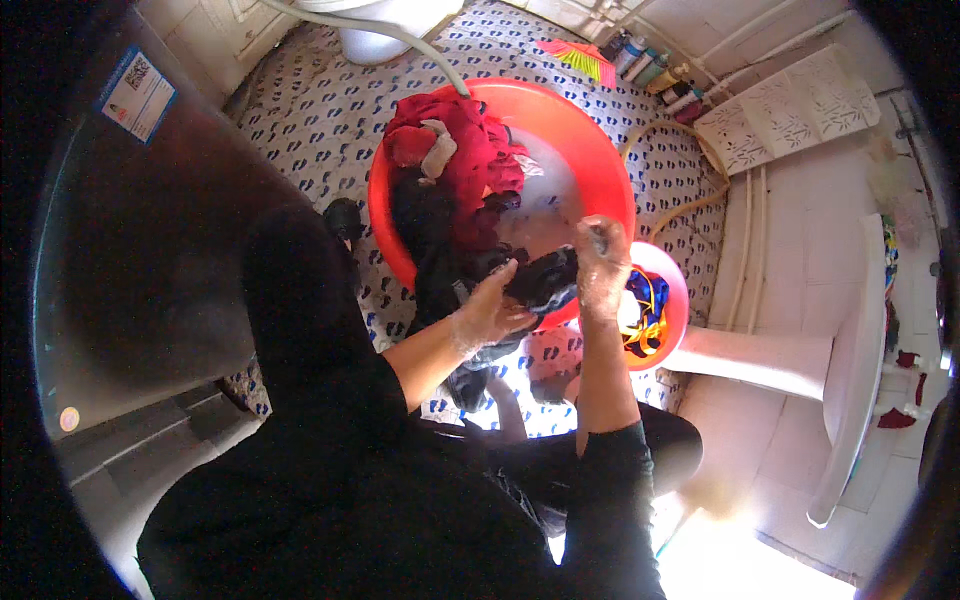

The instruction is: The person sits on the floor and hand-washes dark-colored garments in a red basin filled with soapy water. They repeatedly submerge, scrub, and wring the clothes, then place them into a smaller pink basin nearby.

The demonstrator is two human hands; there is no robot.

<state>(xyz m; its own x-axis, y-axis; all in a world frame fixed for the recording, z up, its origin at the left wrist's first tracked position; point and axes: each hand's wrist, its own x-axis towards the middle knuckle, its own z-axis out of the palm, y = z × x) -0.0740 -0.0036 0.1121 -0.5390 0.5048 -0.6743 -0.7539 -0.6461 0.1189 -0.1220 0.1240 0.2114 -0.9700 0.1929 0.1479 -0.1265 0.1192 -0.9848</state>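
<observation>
A large red plastic basin (600, 150) holds cloudy water with a pile of dark red cloth (457, 150) at its far left. A light twisted cloth (439, 154) lies on that pile. Over the basin's near edge hangs black cloth (544, 281), wet and bunched. My left hand (491, 311) is at the near side of this cloth, thumb raised and fingers against its underside. My right hand (604, 262) is closed on the cloth's right end, above the basin's near right rim. Some suds are on both hands.
A pink basin (679, 307) with blue and orange cloth stands close on the right, beside a white sink pedestal (750, 360). A hose (390, 30) reaches the red basin's far rim. Bottles (645, 67) and a broom head (581, 61) are by the far wall.
</observation>
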